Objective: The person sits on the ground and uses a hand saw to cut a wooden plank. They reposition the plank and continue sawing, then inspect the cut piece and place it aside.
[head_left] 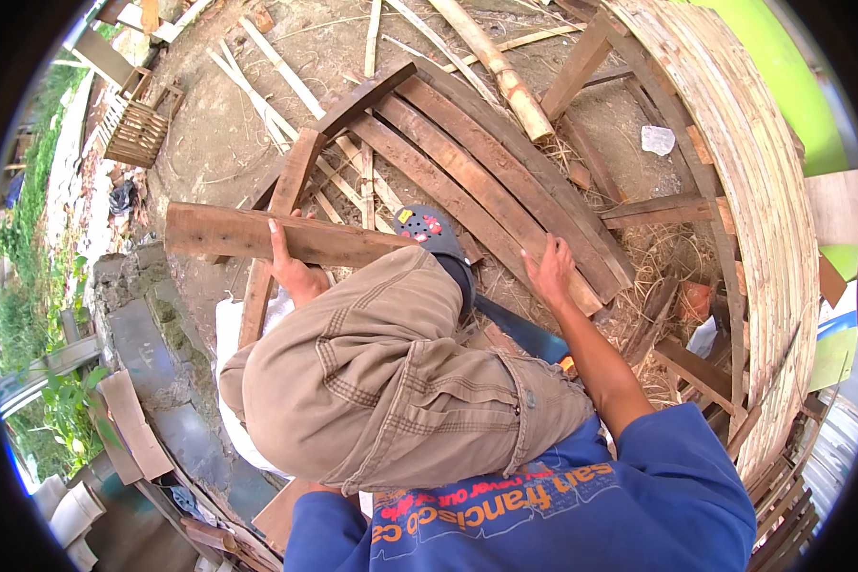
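My left hand (297, 274) grips a short brown wooden board (229, 232), one finger lying up across its face. The board runs sideways over a wooden crosspiece (296, 176), its right end beside my knee. My right hand (549, 271) is closed over a long wooden plank (439, 186) near its near end, fingers bent on its top. This plank lies alongside several similar brown planks. A grey clog (424, 229) with small ornaments is on my foot, between the board and the planks. Below my right hand, a flat dark blue blade-like piece (520, 329) shows partly under my leg.
On the right stands a long stack of pale wooden strips (734, 143) on a timber frame (725, 238). A bamboo pole (496, 71) and thin strips lie on the dirt ahead. A concrete ledge (162, 353) is at left, with a slatted crate (135, 129) farther back.
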A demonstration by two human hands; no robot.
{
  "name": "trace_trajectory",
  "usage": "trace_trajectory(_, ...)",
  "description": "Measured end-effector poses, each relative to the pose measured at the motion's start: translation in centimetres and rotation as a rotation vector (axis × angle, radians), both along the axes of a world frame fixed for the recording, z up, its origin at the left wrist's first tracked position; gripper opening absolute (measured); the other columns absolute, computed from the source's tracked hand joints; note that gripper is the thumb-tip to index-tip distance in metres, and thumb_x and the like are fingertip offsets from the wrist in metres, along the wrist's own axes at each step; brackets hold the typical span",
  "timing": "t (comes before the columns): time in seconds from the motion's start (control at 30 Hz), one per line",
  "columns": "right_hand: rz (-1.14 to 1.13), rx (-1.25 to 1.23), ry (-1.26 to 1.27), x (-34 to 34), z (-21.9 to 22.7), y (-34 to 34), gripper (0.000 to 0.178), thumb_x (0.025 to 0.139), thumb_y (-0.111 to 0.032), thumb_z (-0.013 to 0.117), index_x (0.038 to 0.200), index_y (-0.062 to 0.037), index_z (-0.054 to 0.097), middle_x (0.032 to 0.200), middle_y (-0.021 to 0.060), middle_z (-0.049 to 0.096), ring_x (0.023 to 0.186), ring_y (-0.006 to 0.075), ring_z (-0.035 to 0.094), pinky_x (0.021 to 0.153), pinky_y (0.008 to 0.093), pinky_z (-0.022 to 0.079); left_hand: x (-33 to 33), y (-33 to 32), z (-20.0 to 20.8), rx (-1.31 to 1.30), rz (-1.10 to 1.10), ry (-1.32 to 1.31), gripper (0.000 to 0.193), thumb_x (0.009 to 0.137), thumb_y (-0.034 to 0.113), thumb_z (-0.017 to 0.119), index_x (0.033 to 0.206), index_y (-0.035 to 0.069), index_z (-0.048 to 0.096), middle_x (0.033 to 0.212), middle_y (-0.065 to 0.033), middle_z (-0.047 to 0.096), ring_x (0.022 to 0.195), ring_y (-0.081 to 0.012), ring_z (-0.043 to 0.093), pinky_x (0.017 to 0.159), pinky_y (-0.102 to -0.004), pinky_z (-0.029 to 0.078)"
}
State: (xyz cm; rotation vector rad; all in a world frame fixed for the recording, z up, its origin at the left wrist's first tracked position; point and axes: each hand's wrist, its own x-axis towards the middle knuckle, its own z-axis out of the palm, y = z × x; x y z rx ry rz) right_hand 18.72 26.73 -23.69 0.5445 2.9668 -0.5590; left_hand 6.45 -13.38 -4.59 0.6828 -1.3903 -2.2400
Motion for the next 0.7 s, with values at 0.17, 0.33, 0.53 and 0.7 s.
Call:
trace_trajectory(0.17,0.023,-0.035,-0.038,-0.7,-0.4,-0.1,0.083,0.086,-0.051,0.073,0.144,0.0013,0.044,0.139,0.0281,0.045,0.129,0.0452,0.044,0.107,0.0563,0.036,0.3,0.1,-0.3,0.021,0.007,0.002,0.057,0.096,0.030,0.071,0.135,-0.001,0.043,0.111,-0.0243,0.069,0.092,-0.0341,0.070,0.085,-0.0453,0.057)
trace_trajectory(0.33,0.056,-0.059,-0.060,-0.7,-0.6,0.5,0.076,0.087,-0.049,0.073,0.135,0.0039,0.046,0.138,0.0287,0.045,0.129,0.0469,0.044,0.104,0.0584,0.038,-0.2,0.3,-0.3,0.091,0.007,0.016,0.050,0.096,0.026,0.071,0.131,-0.001,0.046,0.107,-0.0244,0.069,0.089,-0.0333,0.071,0.081,-0.0449,0.059)
trace_trajectory(0.53,0.076,-0.248,-0.203,-1.7,1.4,0.8,0.078,0.087,-0.053,0.072,0.135,0.0023,0.047,0.143,0.0325,0.040,0.132,0.0488,0.042,0.109,0.0606,0.033,-0.1,0.1,-0.4,0.094,0.036,0.049,0.049,0.096,0.024,0.071,0.130,-0.001,0.048,0.105,-0.0241,0.070,0.089,-0.0324,0.071,0.081,-0.0445,0.059)
trace_trajectory(0.7,0.056,0.041,-0.294,-1.8,2.1,-1.8,0.073,0.087,-0.059,0.067,0.128,-0.0015,0.050,0.136,0.0291,0.049,0.126,0.0445,0.050,0.103,0.0599,0.034,0.0,0.5,0.2,0.094,0.037,0.039,0.048,0.096,0.022,0.071,0.131,0.000,0.048,0.106,-0.0239,0.070,0.088,-0.0322,0.071,0.080,-0.0452,0.058)
